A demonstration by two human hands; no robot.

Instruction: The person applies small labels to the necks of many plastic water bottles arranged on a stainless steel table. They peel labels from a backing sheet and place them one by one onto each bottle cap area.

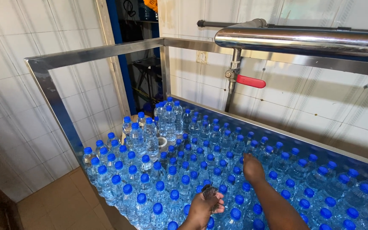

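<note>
A: The right hand (252, 168) reaches in, fingers curled down among the blue-capped bottles (218, 162) packed on the steel table (54, 100).

B: And the left hand (203, 208) grips a small dark object (210, 192) (unclear what). One nudge could topple neighbouring bottles

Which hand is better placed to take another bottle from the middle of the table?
The right hand, probably: it reaches further out and rests on the blue-capped bottles mid-table. The left hand stays near the front edge, fingers curled around a small dark object.
</note>
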